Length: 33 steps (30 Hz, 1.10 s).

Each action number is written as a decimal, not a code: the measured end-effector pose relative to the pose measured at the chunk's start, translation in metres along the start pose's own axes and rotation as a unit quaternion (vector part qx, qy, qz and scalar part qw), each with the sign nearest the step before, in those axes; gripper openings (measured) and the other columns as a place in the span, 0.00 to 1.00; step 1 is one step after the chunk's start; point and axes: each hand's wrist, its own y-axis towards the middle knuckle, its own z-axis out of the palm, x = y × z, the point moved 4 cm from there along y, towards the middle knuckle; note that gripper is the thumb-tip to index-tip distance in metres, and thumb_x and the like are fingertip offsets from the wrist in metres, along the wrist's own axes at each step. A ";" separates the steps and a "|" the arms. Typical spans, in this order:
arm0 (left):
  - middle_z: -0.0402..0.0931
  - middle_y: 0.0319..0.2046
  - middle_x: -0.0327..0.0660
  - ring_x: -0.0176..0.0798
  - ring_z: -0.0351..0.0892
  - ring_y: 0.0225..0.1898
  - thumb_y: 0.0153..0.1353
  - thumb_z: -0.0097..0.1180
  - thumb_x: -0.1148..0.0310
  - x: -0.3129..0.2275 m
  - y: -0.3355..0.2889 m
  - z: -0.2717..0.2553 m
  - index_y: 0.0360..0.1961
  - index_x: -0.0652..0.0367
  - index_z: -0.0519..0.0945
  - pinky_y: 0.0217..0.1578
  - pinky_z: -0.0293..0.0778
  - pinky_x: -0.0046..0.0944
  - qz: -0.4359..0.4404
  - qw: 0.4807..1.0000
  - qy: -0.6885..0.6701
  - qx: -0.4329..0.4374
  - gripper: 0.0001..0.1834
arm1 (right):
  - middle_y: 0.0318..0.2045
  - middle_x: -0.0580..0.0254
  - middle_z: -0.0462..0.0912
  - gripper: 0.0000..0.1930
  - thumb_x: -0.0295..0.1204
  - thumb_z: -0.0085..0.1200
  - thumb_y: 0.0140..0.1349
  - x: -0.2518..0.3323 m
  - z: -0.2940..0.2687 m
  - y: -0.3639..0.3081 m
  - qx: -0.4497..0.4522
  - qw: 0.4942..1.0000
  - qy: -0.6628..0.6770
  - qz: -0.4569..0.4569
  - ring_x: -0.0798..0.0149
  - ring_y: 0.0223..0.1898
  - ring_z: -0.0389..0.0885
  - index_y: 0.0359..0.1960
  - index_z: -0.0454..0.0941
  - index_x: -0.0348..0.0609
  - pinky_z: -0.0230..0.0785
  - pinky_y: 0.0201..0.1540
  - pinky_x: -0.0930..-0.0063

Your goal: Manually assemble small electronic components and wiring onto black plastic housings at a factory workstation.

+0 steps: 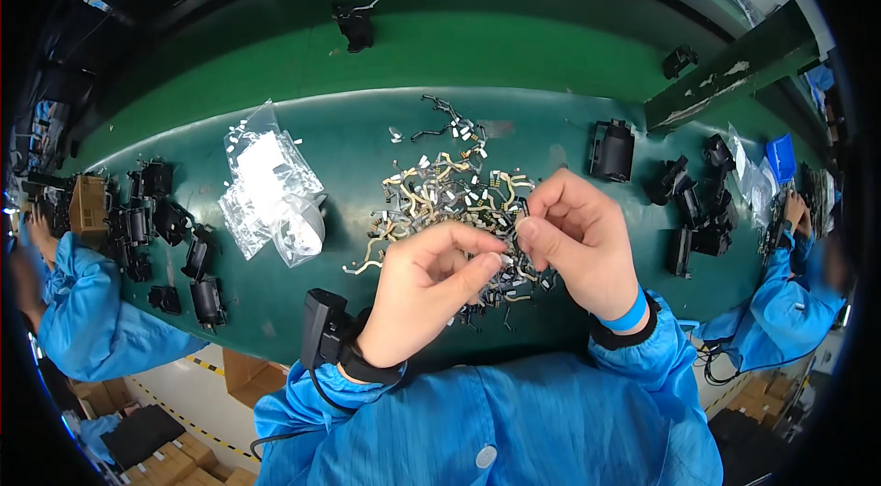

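Observation:
Over a pile of short cable pieces (pixel 418 197), beige, black and white with small white ends, both of my hands work close together. My left hand (pixel 431 279) is closed in a pinch, thumb against forefinger; a tiny pale bit shows at its tips, too small to name. Just to the right, my right hand (pixel 578 238) also pinches with thumb and forefinger, and what lies between them is too small to tell. A dark thin strand shows beside its fingertips, though I cannot tell whether it is held. The pile is partly hidden beneath both hands.
Left of the pile lie clear plastic bags (pixel 266 183) with white pieces. Black plastic housings (pixel 206 302) stand at the left, with another single housing (pixel 612 151) and several more at the right. A green post (pixel 734 73) rises at the back right. Co-workers in blue sleeves (pixel 87 312) sit at both sides.

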 end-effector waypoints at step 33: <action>0.84 0.35 0.43 0.32 0.85 0.35 0.56 0.63 0.82 -0.001 -0.015 -0.008 0.37 0.66 0.81 0.36 0.80 0.30 0.111 0.979 0.117 -0.125 0.07 | 0.26 0.71 0.79 0.04 0.20 0.57 0.60 -0.029 0.018 -0.016 -0.021 0.995 -0.089 -0.043 0.83 0.24 0.71 0.36 0.76 0.39 0.64 0.25 0.84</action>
